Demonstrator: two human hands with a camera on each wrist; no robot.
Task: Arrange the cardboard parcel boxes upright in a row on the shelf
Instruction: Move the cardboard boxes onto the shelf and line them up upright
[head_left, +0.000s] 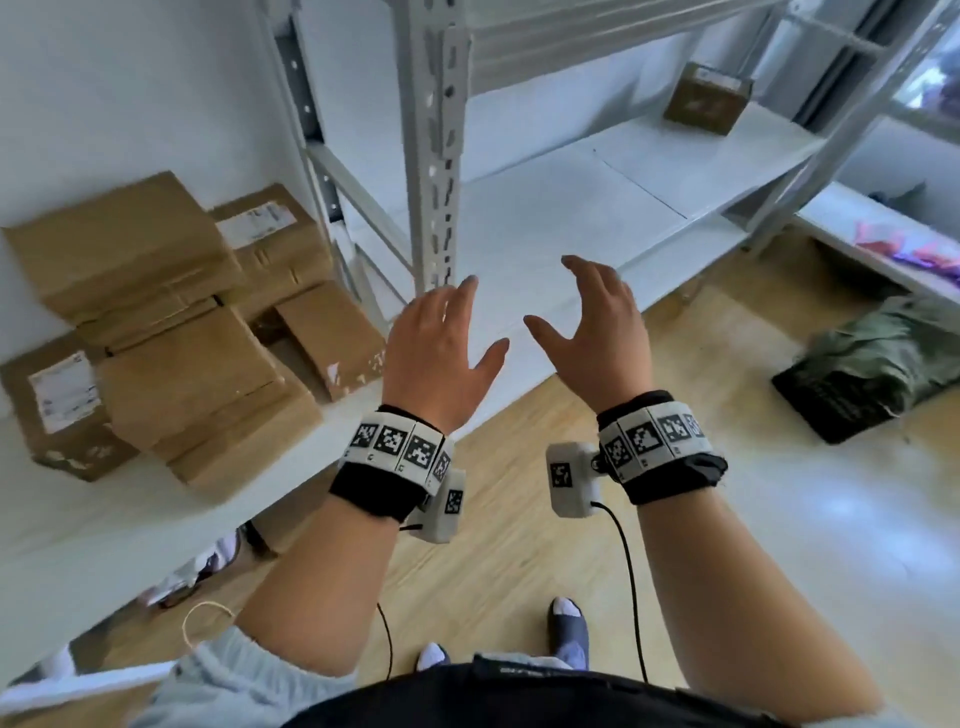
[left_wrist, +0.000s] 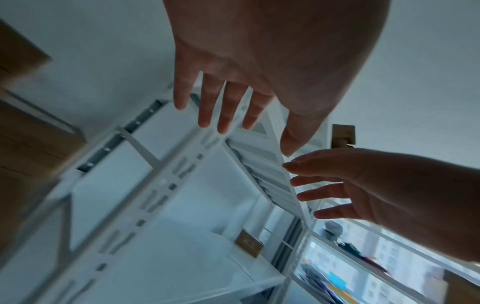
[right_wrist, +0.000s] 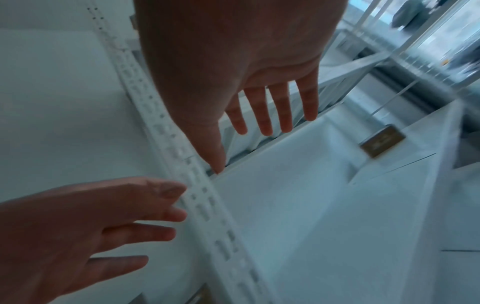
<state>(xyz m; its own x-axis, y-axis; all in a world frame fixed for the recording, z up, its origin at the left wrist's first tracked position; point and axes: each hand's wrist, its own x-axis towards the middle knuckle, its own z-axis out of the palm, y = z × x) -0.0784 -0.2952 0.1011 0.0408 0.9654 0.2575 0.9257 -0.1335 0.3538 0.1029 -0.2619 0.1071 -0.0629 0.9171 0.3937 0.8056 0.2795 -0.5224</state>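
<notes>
Both hands are up in front of the person, empty, fingers spread and loosely straight: left hand (head_left: 441, 358) in front of the slotted post (head_left: 439, 156), right hand (head_left: 597, 332) over the near edge of the shelf (head_left: 545, 218). Neither touches anything. The pile (head_left: 171, 332) of boxes lies on the white surface to the left of the post, well off to the left of both hands; the boxes lie flat or tilted, overlapping, none upright. One box (head_left: 706, 98) stands alone at the far right end of the shelf, well apart from the hands; the board between it and the post is bare. Key relation: the pile is on the left hand's side, so the left hand is nearer, and the post stands between pile and shelf. Judgement: next step is a reach leftward for a box. The nearest box (head_left: 332, 338) leans beside the post, long axis running toward the person. Frames are blurred, so finer detail is uncertain.
</notes>
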